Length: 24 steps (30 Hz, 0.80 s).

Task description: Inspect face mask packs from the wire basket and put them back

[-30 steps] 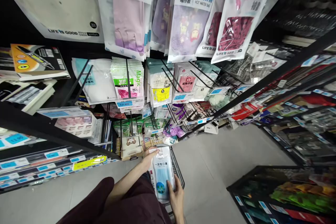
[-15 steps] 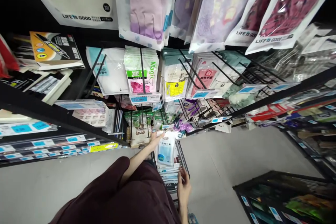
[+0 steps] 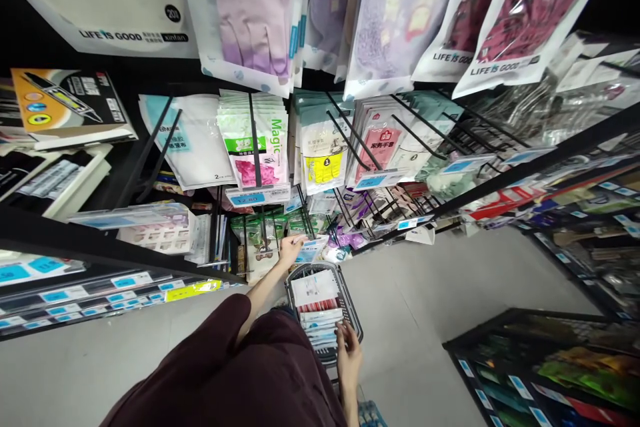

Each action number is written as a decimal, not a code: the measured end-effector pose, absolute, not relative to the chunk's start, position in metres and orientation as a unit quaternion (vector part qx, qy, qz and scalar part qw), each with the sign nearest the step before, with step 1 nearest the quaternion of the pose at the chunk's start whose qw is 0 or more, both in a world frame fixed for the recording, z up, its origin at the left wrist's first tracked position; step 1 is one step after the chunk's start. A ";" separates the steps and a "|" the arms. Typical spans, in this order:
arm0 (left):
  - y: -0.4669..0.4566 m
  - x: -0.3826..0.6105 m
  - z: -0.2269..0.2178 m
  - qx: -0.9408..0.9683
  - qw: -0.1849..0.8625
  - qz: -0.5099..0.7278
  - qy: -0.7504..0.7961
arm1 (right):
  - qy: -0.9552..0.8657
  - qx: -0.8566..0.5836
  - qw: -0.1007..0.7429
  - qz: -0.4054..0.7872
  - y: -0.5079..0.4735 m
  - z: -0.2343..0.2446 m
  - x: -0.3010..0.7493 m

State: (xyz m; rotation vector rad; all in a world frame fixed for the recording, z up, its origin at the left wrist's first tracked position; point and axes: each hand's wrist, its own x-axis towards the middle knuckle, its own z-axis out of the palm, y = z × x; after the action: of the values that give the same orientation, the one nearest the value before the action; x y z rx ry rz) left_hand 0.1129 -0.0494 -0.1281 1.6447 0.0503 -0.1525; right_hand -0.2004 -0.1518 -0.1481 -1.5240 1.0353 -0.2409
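My left hand stretches forward to the lower hooks, its fingers closed on the edge of a light-blue and white packet of disposable face masks. The packet is tilted and seen at a slant, in front of the hanging goods. Below it stands a dark plastic shopping basket with several blue-white packets stacked inside, a white pack and some red-striped ones behind them. At the basket's right side, my right hand has loosely bent fingers beside the stack. No held thing shows in it.
Packaged gloves and cloths hang on metal hooks that jut towards me. Larger glove bags hang above. Left are boxed goods and shelf edges. A dark display stand is at the lower right on the grey floor.
My left hand has moved the mask packet forward and up, away from above the basket towards the hooks, uncovering the packs inside. My right hand stays by the stack. The view has shifted slightly.
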 end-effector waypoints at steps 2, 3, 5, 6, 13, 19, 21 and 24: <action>-0.054 0.115 -0.126 0.727 0.684 -0.068 0.013 | 0.447 -0.650 0.606 -0.101 -0.152 -0.147 -0.199; -0.055 0.115 -0.125 0.724 0.686 -0.067 0.012 | 0.449 -0.647 0.609 -0.098 -0.152 -0.147 -0.198; -0.059 0.116 -0.125 0.720 0.691 -0.067 0.016 | 0.451 -0.641 0.614 -0.093 -0.153 -0.146 -0.197; -0.060 0.117 -0.125 0.718 0.692 -0.068 0.018 | 0.452 -0.638 0.617 -0.091 -0.154 -0.146 -0.196; -0.064 0.118 -0.125 0.713 0.698 -0.065 0.022 | 0.458 -0.621 0.629 -0.088 -0.157 -0.146 -0.195; -0.063 0.117 -0.129 0.706 0.702 -0.068 0.053 | 0.454 -0.616 0.636 -0.100 -0.159 -0.150 -0.197; -0.063 0.118 -0.132 0.703 0.704 -0.066 0.074 | 0.452 -0.618 0.635 -0.105 -0.160 -0.152 -0.197; -0.066 0.122 -0.136 0.691 0.714 -0.059 0.096 | 0.451 -0.621 0.633 -0.102 -0.160 -0.155 -0.197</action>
State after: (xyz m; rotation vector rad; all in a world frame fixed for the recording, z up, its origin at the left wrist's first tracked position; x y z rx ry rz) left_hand 0.1219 -0.0664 -0.1357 1.5298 0.2132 -0.1313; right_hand -0.1971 -0.1604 -0.1548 -1.4205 1.0327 -0.2326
